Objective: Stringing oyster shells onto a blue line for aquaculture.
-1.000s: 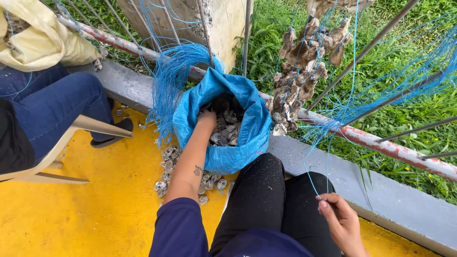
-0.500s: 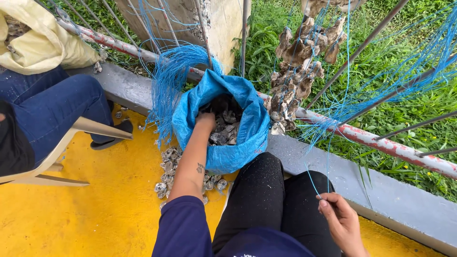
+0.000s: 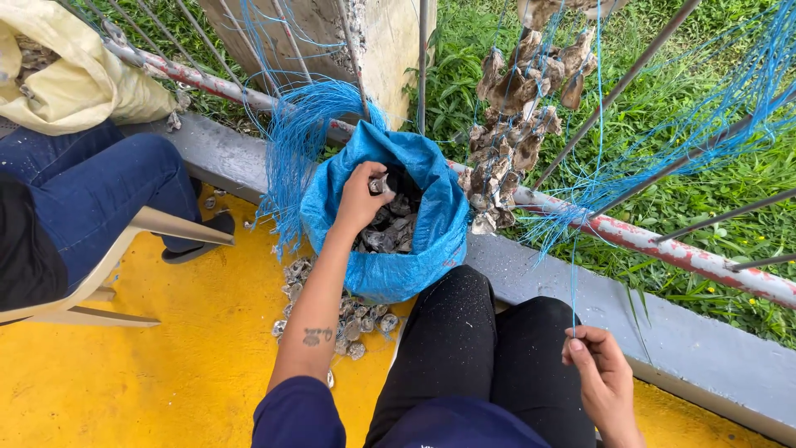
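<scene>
Shell [image 3: 379, 184] gripped by left hand [image 3: 358, 199] over blue sack [image 3: 439, 224], its contents shadowed; right hand [image 3: 599, 373] pinches blue string [image 3: 574, 286]

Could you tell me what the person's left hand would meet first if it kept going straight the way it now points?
The left hand points into the blue sack, so it would probably meet the heap of shells inside first, though depth is hard to judge.
</scene>
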